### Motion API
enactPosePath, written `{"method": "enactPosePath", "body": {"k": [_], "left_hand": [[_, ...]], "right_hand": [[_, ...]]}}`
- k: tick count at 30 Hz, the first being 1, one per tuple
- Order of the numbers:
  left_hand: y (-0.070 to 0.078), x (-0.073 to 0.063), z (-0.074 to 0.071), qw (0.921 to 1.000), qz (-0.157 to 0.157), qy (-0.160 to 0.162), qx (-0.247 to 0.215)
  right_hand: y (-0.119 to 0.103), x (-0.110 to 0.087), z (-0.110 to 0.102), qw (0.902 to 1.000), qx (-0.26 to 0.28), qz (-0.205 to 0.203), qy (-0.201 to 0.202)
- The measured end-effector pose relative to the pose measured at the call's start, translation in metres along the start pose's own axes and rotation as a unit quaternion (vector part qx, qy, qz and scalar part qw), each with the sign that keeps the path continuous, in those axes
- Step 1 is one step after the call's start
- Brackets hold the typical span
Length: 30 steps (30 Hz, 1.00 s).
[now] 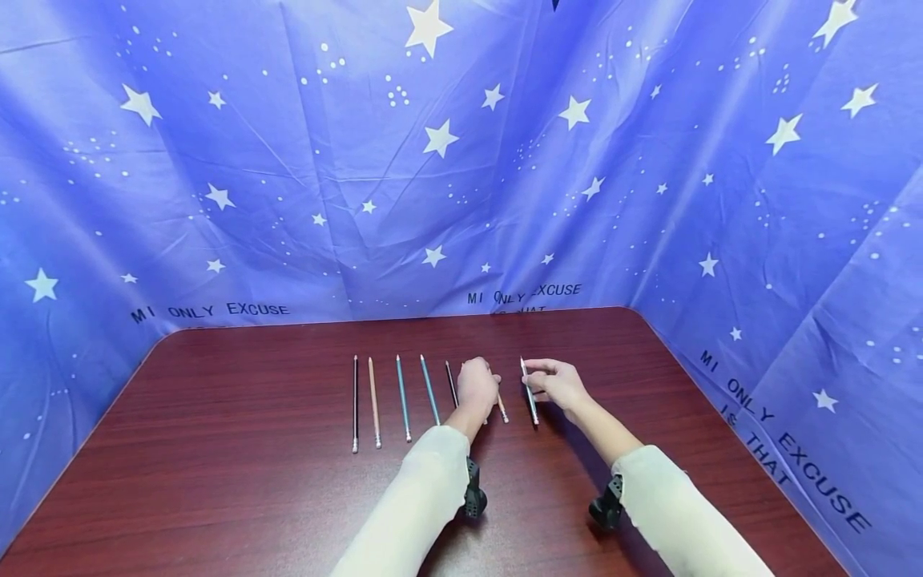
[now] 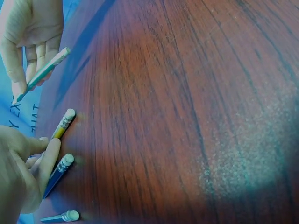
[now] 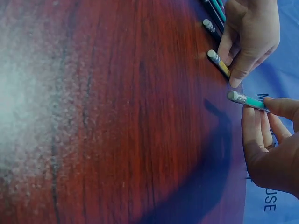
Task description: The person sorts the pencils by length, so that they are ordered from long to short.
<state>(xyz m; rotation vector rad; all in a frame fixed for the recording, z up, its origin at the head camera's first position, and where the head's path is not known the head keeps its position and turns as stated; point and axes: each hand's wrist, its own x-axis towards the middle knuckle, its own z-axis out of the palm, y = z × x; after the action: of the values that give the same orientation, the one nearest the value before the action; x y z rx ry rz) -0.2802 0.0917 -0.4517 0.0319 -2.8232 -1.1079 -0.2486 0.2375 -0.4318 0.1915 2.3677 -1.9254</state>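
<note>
My right hand [image 1: 562, 386] pinches a teal pencil [image 3: 254, 102] between thumb and fingertips, its white eraser end toward me. In the right wrist view it looks raised off the table, above its shadow. My left hand [image 1: 478, 389] pinches a yellow pencil [image 2: 60, 129] between thumb and finger; its eraser end sticks out toward me. Right beside those fingers, a dark pencil [image 2: 57, 176] lies on the table. Part of another black pencil [image 1: 451, 383] shows left of the left hand, its lower end hidden by the wrist.
Farther left on the dark red wooden table [image 1: 238, 449] lie a black pencil [image 1: 356, 405], a light wood-coloured pencil [image 1: 374, 401] and two teal pencils [image 1: 403, 401], roughly side by side with erasers toward me. A blue star-printed curtain [image 1: 346, 160] borders the table.
</note>
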Motion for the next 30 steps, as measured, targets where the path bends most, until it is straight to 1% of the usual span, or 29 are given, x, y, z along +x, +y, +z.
{"method": "enactPosePath", "body": {"k": [4, 11, 15, 22, 27, 30], "left_hand": [[-0.002, 0.000, 0.000, 1.0000, 0.004, 0.000, -0.002], [-0.003, 0.000, -0.002, 0.9999, 0.007, -0.003, -0.012], [-0.002, 0.001, -0.003, 0.9999, 0.006, -0.005, -0.013], [-0.001, 0.001, -0.002, 0.9999, -0.001, -0.009, -0.014], [0.000, 0.001, -0.001, 0.9998, -0.003, -0.011, -0.017], [0.000, 0.001, 0.000, 0.9998, -0.004, -0.013, -0.017]], "right_hand": [[0.002, 0.004, 0.001, 0.9999, -0.008, 0.000, 0.007], [0.003, 0.013, 0.007, 0.9993, -0.032, 0.012, 0.014], [0.004, 0.019, 0.008, 0.9992, -0.037, 0.008, 0.016], [0.005, 0.023, 0.011, 0.9993, -0.034, 0.013, 0.014], [0.005, 0.024, 0.015, 0.9986, -0.047, 0.016, 0.020], [0.008, 0.025, 0.017, 0.9981, -0.058, 0.014, 0.015]]}}
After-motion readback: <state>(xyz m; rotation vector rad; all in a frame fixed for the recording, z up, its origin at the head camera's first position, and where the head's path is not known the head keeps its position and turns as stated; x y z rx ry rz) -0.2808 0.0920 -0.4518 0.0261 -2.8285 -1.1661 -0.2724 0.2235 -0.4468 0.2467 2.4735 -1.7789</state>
